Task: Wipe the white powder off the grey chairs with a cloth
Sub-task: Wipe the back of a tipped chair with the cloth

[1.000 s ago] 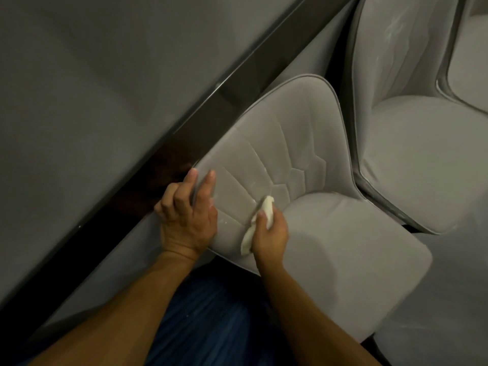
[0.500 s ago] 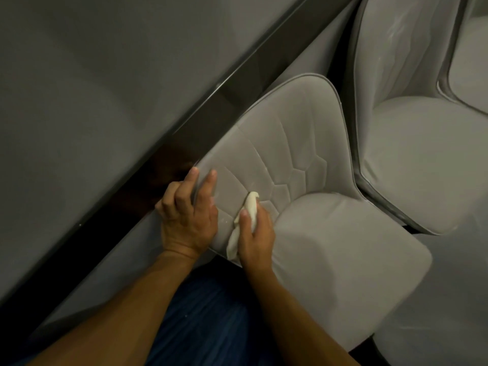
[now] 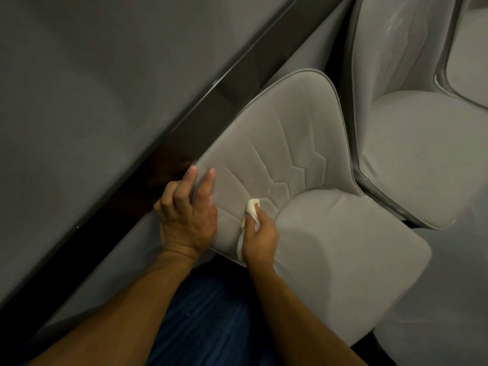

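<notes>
**Wiping in progress at the base of the near chair's backrest**

Hands. We find the left hand (image 3: 184, 223) gripping the 9 o'clock rim of the near chair (image 3: 290, 143). Two digits lie straight up the front of the backrest, and the rest curl behind the rim. The right hand (image 3: 260, 239) is closed around a bunched white cloth (image 3: 250, 210). It presses the cloth's rounded end onto the quilted panel where backrest meets seat. A tail of cloth hangs out of the fist toward 6 o'clock.

Task items. Faint white powder (image 3: 225, 220) shows as specks on the panel between the two hands. Pale lines also run along the stitched seams. A second chair (image 3: 409, 154) stands at 2 o'clock, its side touching the near chair. Whitish streaks mark the top of its backrest.

Surroundings. A grey table (image 3: 105, 88) with a dark glossy edge runs diagonally from 7 o'clock to 1 o'clock. It stands just beside the near chair's back, close behind the left hand's knuckles. Blue fabric (image 3: 211, 313) lies at 6 o'clock between the forearms.

Change. Against a second ago, the right hand and cloth sit slightly further toward 9 o'clock, nearer the left hand. The cloth's end is more balled up than half a second ago. The left hand's grip is unchanged.
</notes>
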Available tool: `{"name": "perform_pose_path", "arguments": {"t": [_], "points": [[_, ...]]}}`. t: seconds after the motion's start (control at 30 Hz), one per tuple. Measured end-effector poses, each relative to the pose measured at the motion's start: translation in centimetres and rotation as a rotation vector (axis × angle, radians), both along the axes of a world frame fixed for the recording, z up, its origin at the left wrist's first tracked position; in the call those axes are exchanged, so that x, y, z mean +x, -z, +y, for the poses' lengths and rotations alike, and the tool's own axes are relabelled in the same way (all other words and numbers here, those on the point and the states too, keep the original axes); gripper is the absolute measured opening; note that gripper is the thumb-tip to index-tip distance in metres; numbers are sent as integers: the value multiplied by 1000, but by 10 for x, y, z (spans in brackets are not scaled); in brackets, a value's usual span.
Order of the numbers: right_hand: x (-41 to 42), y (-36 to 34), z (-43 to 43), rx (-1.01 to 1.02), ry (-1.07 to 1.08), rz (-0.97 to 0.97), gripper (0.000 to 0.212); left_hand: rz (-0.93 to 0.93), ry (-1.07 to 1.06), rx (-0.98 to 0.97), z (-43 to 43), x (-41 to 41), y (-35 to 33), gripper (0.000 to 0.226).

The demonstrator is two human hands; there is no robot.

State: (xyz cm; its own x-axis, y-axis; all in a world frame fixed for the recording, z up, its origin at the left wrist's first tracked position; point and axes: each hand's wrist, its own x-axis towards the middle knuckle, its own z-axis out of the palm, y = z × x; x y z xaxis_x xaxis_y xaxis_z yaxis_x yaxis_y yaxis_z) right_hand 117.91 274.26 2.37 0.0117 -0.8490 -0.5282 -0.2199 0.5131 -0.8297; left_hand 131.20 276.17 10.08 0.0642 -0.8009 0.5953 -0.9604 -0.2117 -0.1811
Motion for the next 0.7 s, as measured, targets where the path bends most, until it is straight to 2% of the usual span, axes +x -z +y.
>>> {"name": "perform_pose_path", "arguments": {"t": [0.07,0.1,0.17,0.3,0.37,0.5,0.6,0.67,0.7], "points": [[-12,22,0,217,14,-11,38,4,-3,3,0,0,1,50],[-19,26,1,239,-27,22,41,9,-7,6,0,-1,1,50],[-27,20,2,127,-37,83,44,8,-11,0,1,-1,1,48],[-18,-10,4,-304,-80,94,37,6,-6,8,1,-1,0,49],[-6,-14,-1,-317,-77,72,32,12,-10,16,1,-2,0,49],[-3,1,-17,-117,-163,109,31,14,-24,26,0,-3,-1,50],[-16,30,-19,130,-27,79,21,22,-32,20,0,-5,-3,48],[-23,35,-18,175,30,49,24,20,-36,16,0,-6,-2,48],[-23,27,-18,125,40,39,28,18,-39,19,0,-6,-2,48]]}}
